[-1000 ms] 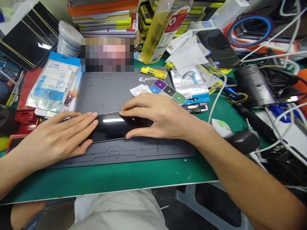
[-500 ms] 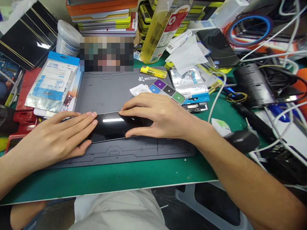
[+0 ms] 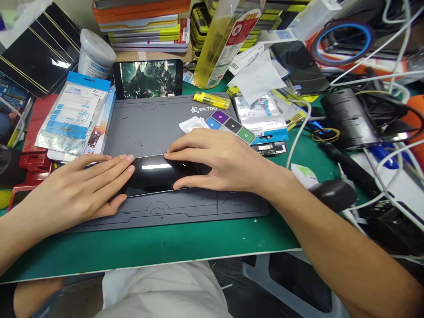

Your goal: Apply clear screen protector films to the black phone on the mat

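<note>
A black smartphone [image 3: 150, 176] lies screen up on the grey mat [image 3: 132, 123], a bright light strip reflected in its glass. My left hand [image 3: 84, 187] covers its left end, fingers stretched together over the glass and thumb at the near edge. Its right part is spanned by my right hand [image 3: 205, 159]: index and middle fingers press the far edge, the thumb presses the near one. The phone's right end is partly hidden under that palm. Just beyond my right hand are a crumpled white wipe [image 3: 191, 124] and a plate with coloured squares [image 3: 228, 123].
A second phone [image 3: 148, 79] stands propped at the back with a picture on its screen. Near it are a yellow tube [image 3: 211, 100] and a bottle of yellow liquid [image 3: 220, 48]. Packets [image 3: 71, 115] lie left; cables [image 3: 300, 132] and tools crowd the right. The green table's edge [image 3: 149, 266] is in front.
Both hands and the smartphone between them stay in place. The propped phone at the back, pixelated before, now shows clearly with a dark green scene on its screen.
</note>
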`<state>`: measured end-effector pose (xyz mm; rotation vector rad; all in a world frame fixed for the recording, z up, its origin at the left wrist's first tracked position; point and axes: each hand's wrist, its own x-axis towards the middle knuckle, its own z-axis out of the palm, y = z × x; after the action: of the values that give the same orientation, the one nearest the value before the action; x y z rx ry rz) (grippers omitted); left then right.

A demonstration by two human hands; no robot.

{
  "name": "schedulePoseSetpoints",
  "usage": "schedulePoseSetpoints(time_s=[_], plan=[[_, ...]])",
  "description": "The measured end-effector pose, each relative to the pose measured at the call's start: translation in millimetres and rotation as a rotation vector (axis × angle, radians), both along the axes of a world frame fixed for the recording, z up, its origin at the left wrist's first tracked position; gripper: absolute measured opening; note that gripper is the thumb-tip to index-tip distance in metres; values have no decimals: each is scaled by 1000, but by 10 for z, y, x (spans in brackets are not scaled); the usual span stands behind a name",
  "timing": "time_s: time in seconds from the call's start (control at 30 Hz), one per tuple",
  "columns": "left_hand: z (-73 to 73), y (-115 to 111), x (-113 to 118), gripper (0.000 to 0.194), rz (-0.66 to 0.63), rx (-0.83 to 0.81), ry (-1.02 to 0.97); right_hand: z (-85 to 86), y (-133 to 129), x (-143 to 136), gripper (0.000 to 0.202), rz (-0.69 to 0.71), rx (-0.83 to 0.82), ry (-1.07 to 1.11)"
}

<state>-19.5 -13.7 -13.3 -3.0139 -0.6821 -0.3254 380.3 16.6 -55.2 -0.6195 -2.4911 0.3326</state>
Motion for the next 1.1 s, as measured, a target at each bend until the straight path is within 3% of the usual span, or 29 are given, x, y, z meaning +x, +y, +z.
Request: schedulePoseSetpoints(time_s=[0.27, 0.4, 0.77, 1.1], plan=[[14, -29, 13, 103, 20, -72, -24, 19, -13, -16, 47, -10, -10, -21], [21, -41, 25, 106, 6, -32, -5, 31, -19, -15, 47, -9, 7, -28], [15, -37, 50, 99, -28, 46, 40, 36, -30, -6, 59, -9, -12, -33], [31, -44, 14, 90, -3, -14, 19, 72, -72, -1, 60, -10, 23, -55]])
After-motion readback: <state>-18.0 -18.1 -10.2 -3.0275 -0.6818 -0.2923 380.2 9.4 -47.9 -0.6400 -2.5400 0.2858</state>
